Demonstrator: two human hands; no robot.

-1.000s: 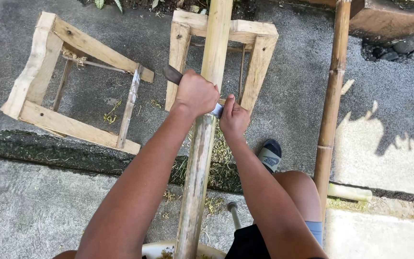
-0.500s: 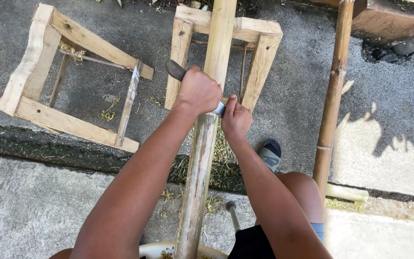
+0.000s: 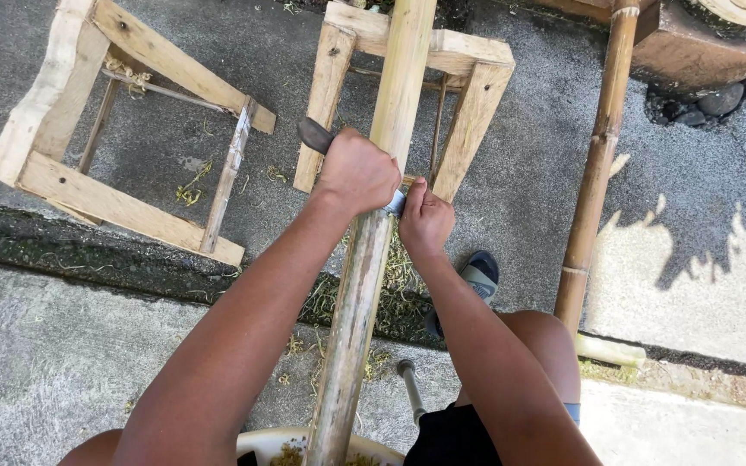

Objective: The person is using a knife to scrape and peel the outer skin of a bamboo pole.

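A long pale bamboo pole (image 3: pixel 364 285) runs from the bottom of the view up over a wooden stand (image 3: pixel 477 95). A knife lies crosswise on the pole; its dark handle end (image 3: pixel 312 134) sticks out to the left and a bit of shiny blade (image 3: pixel 397 203) shows between my fists. My left hand (image 3: pixel 356 173) is shut on the knife on the pole's left side. My right hand (image 3: pixel 425 220) grips the blade's other end on the right side. Most of the blade is hidden under my hands.
A second wooden frame (image 3: pixel 123 207) lies on the concrete at left. Another bamboo pole (image 3: pixel 593 173) lies at right beside a brown wooden block (image 3: pixel 692 47). My sandalled foot (image 3: pixel 477 276) rests below the stand. Green shavings (image 3: pixel 395 285) are scattered under the pole.
Both hands with the knife have shifted slightly down along the pole toward me. The view has tilted a little; the poles and frames stay put.
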